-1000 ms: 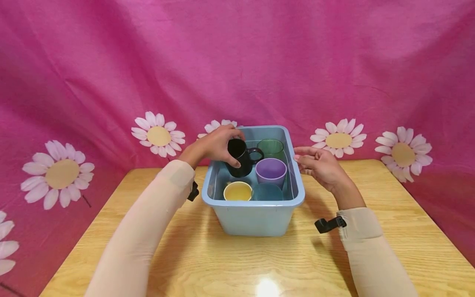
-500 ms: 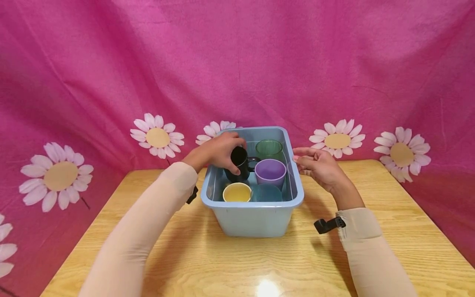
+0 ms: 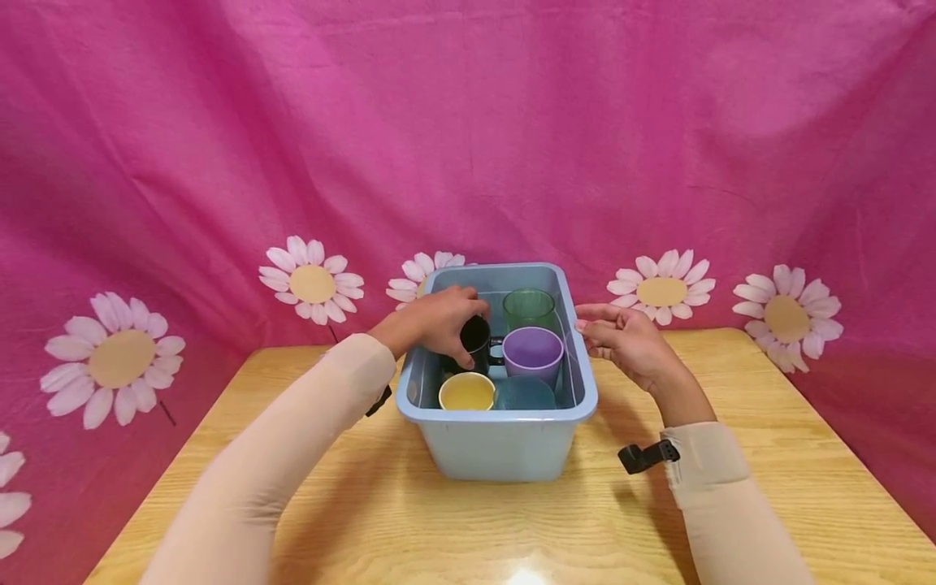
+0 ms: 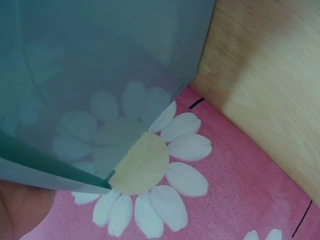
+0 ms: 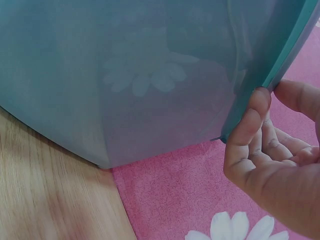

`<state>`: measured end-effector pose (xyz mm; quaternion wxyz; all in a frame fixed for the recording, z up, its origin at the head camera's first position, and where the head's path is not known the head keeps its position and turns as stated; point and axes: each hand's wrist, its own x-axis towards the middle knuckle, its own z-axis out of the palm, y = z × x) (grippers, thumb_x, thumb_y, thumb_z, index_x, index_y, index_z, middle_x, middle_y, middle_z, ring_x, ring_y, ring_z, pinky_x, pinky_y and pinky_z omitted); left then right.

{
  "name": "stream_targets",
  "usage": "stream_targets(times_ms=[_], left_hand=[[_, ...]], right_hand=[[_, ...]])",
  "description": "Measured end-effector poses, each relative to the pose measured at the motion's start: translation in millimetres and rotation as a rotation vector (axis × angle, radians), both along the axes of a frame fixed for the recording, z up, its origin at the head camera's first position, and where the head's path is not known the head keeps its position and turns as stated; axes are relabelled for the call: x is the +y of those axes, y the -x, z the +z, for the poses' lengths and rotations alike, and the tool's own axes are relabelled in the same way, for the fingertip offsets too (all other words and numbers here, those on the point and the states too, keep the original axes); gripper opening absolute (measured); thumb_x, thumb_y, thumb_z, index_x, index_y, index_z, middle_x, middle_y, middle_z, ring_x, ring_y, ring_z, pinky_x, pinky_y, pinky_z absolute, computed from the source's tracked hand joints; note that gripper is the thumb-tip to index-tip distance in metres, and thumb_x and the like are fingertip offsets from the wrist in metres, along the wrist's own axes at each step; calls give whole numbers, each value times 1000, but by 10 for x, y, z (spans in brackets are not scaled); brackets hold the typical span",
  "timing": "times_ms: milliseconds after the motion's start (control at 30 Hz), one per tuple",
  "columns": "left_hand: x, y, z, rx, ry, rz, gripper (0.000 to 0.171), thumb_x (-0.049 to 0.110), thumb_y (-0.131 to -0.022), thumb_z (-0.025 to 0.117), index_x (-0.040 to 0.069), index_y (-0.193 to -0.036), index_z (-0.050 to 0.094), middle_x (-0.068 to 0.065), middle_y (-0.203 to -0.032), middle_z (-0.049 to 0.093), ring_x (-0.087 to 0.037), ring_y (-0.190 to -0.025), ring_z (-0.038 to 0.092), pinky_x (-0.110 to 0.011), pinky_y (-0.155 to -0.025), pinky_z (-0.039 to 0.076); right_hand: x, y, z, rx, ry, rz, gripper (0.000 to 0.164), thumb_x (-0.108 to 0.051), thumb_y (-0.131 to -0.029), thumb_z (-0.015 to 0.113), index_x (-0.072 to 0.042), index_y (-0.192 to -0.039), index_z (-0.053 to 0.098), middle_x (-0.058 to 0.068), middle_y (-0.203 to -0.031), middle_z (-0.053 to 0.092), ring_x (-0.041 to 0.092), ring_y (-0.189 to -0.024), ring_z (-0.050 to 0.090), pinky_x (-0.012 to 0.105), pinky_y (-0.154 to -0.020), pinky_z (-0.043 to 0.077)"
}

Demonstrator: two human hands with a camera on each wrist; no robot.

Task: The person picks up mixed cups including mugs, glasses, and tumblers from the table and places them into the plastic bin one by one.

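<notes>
In the head view a light blue plastic bin [image 3: 500,447] stands on the table. My left hand [image 3: 442,322] reaches over its left rim and grips a black mug [image 3: 477,333], thumb at the near side. The mug sits upright low in the bin, its handle toward the purple cup [image 3: 532,349]; its base is hidden. My right hand [image 3: 627,341] pinches the bin's right rim, also plain in the right wrist view, with thumb and finger [image 5: 250,120] at the edge. A yellow cup [image 3: 467,393], a green glass [image 3: 528,305] and a teal cup [image 3: 525,393] share the bin.
The wooden table [image 3: 512,528] extends around the bin. Behind it hangs a pink cloth [image 3: 468,138] with large white daisies. Black wrist cameras sit on both sleeves, the right one [image 3: 647,457] beside the bin. The left wrist view shows mostly the bin's side wall [image 4: 100,60].
My left hand has lowered the black mug deeper into the bin, and the mug has gone from tilted to upright. The right hand keeps its hold on the rim. The head view has shifted slightly.
</notes>
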<state>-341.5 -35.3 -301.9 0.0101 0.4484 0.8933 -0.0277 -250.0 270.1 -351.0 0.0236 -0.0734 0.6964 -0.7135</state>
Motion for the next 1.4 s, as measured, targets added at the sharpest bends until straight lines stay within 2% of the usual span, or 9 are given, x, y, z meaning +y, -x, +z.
stream_targets(times_ms=[267, 533, 667, 867, 1133, 1400], left_hand=[[60, 3, 3, -4, 55, 35, 72, 48, -73, 90, 18, -133, 63, -4, -125, 58, -20, -116, 52, -36, -92, 54], [111, 18, 27, 6, 128, 4, 74, 44, -75, 88, 14, -138, 62, -7, -127, 58, -22, -118, 54, -37, -95, 54], [132, 14, 14, -2, 166, 3, 76, 46, -77, 87, 15, -140, 60, -7, -130, 57, -22, -119, 53, -38, -97, 53], [156, 1, 10, -16, 187, 15, 74, 43, -79, 87, 17, -141, 59, -7, -132, 56, -22, -121, 52, -38, -98, 53], [184, 13, -27, -69, 217, -12, 72, 37, -82, 87, 15, -143, 56, -8, -135, 54, -23, -122, 50, -37, -99, 53], [175, 8, -37, -60, 244, -3, 73, 38, -82, 87, 16, -144, 55, -8, -137, 53, -23, -124, 49, -38, -100, 52]], right_hand=[[5, 13, 23, 17, 1, 6, 51, -12, -100, 67, 12, -142, 49, -2, -94, 74, 11, -76, 67, 25, -76, 59], [-6, 24, 57, 28, 9, 13, 50, -11, -100, 66, 12, -142, 48, -1, -95, 74, 11, -76, 66, 24, -75, 58], [-7, 18, 56, 21, 22, 14, 50, -10, -100, 66, 12, -142, 48, -1, -94, 74, 11, -75, 67, 24, -74, 58], [-1, 11, 63, 25, 31, 11, 51, -10, -100, 67, 12, -141, 48, -1, -94, 74, 12, -75, 67, 24, -74, 58], [4, -7, 58, 22, 38, 13, 51, -9, -100, 66, 13, -141, 47, -1, -93, 74, 11, -74, 67, 24, -74, 59], [-9, -17, 63, 16, 45, 16, 51, -10, -99, 67, 12, -141, 47, -1, -93, 74, 12, -75, 67, 24, -74, 58]])
